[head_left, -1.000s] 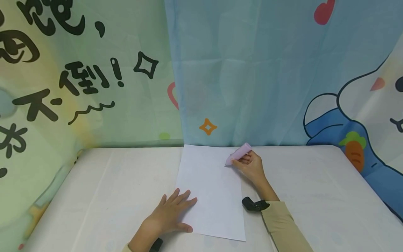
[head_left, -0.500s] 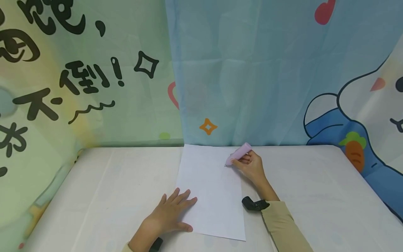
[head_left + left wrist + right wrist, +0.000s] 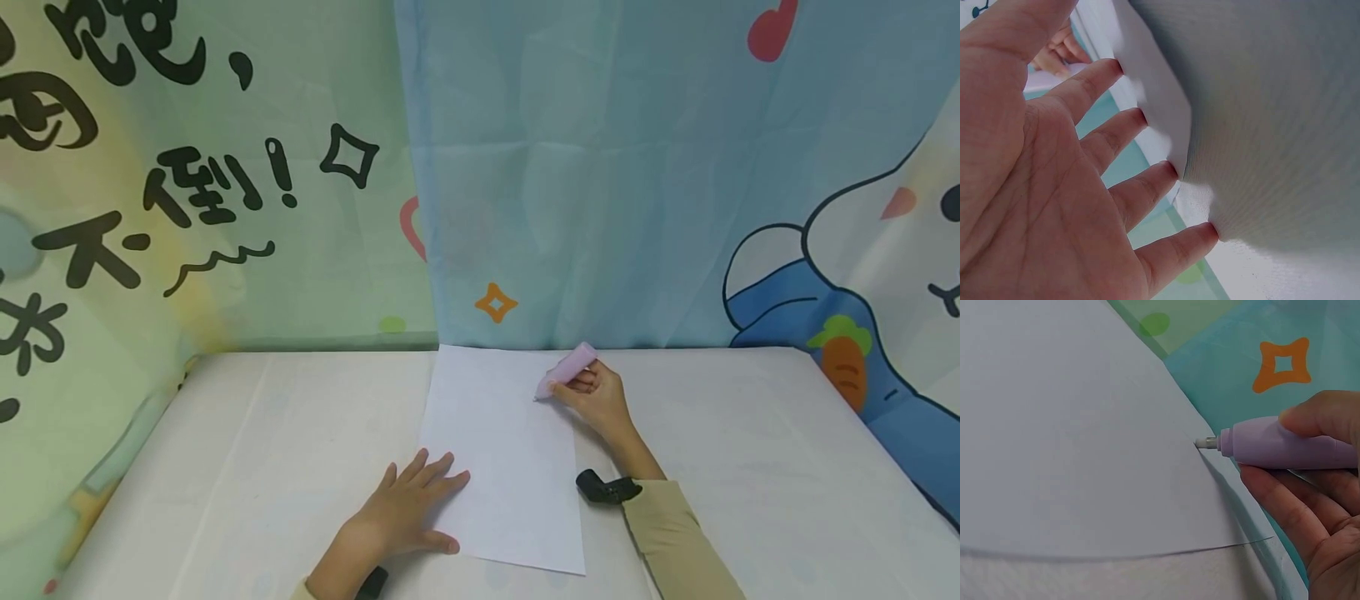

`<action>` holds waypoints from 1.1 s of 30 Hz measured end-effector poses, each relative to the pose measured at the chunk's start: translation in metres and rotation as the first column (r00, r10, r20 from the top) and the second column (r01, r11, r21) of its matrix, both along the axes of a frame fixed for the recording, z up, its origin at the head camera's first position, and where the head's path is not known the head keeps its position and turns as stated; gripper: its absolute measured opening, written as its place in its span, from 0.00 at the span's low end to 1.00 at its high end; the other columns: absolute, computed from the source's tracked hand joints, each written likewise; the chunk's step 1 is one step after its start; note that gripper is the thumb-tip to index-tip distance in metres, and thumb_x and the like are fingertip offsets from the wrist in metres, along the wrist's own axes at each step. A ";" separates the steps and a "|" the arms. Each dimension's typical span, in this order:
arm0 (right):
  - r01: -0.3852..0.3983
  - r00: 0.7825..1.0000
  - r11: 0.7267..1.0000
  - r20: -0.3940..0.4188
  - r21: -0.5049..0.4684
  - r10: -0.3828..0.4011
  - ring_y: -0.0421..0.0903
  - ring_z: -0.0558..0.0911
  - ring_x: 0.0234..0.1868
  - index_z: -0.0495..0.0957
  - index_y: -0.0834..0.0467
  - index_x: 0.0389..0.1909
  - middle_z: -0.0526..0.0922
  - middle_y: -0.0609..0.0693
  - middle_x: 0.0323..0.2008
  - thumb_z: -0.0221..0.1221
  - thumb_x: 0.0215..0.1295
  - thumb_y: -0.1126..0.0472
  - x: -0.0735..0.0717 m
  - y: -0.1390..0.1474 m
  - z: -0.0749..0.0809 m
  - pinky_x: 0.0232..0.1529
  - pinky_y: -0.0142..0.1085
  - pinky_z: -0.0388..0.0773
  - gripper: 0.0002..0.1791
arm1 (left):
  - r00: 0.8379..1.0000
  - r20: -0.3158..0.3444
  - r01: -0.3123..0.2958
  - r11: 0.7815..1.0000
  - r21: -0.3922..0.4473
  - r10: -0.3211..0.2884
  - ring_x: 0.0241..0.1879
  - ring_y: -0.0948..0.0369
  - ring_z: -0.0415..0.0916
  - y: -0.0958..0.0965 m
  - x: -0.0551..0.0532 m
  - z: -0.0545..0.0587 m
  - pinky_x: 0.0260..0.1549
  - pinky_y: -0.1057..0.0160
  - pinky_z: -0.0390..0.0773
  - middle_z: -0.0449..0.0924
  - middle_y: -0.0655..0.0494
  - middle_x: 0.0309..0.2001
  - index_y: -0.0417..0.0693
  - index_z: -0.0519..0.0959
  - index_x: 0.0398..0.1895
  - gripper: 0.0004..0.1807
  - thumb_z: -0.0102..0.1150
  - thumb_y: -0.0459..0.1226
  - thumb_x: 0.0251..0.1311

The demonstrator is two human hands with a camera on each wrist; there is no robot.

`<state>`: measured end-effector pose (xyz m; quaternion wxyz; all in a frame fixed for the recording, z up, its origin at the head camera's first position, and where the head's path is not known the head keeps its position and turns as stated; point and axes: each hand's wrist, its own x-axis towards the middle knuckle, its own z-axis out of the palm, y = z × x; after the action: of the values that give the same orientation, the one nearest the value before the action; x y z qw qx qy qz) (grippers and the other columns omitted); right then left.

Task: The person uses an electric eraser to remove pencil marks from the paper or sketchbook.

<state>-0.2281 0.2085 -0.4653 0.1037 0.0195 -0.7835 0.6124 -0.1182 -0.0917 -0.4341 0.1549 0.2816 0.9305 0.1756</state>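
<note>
A sheet of white paper [image 3: 502,475] lies lengthwise on the white-covered table, with no clear marks visible on it. Near its upper right edge my right hand [image 3: 603,408] grips a lilac electric eraser [image 3: 567,370] between thumb and fingers. In the right wrist view the eraser's pale tip [image 3: 1200,443] sits in a metal holder and meets the paper's surface. My left hand [image 3: 405,512] lies with fingers spread over the paper's lower left edge. The left wrist view shows several of its fingertips [image 3: 1138,117] pressing on the paper, while the little finger touches the tablecloth.
A white cloth [image 3: 315,433] covers the table. Behind it hangs a printed backdrop [image 3: 600,208] with dark lettering and a cartoon animal. A black wrist device [image 3: 603,487] sits beside the right sleeve [image 3: 675,533]; part of another shows under the left wrist.
My right hand has shifted the electric eraser very slightly toward me, with its tip a little lower on the paper. The left hand and the paper stay in place.
</note>
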 end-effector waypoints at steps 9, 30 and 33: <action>-0.022 0.999 1.000 0.036 -0.017 0.022 0.29 0.81 0.29 0.71 0.77 0.46 0.84 0.62 0.35 0.67 0.52 0.75 0.002 -0.001 0.004 0.33 0.23 0.79 0.21 | 1.000 0.002 0.001 1.000 -0.004 -0.001 0.74 0.42 0.50 0.000 0.000 0.000 0.64 0.30 0.53 0.59 0.48 0.74 0.55 0.66 0.71 0.45 0.70 0.54 0.48; 0.016 1.000 1.000 0.013 0.005 -0.016 0.27 0.80 0.29 0.71 0.76 0.45 0.84 0.64 0.35 0.66 0.52 0.76 -0.002 0.001 -0.001 0.34 0.21 0.78 0.20 | 1.000 0.000 0.001 1.000 -0.005 -0.001 0.74 0.42 0.50 0.001 0.000 0.000 0.64 0.31 0.54 0.59 0.49 0.74 0.55 0.66 0.71 0.45 0.71 0.53 0.48; 0.011 1.000 1.000 0.014 0.002 -0.011 0.27 0.80 0.29 0.72 0.77 0.44 0.83 0.64 0.35 0.66 0.52 0.76 -0.002 0.000 -0.001 0.33 0.21 0.79 0.20 | 1.000 0.001 -0.002 1.000 -0.009 0.002 0.74 0.42 0.50 0.001 0.000 0.000 0.64 0.31 0.54 0.59 0.49 0.74 0.56 0.66 0.71 0.45 0.71 0.53 0.48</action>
<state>-0.2298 0.2088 -0.4658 0.1014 0.0109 -0.7850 0.6111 -0.1185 -0.0910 -0.4346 0.1563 0.2796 0.9316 0.1715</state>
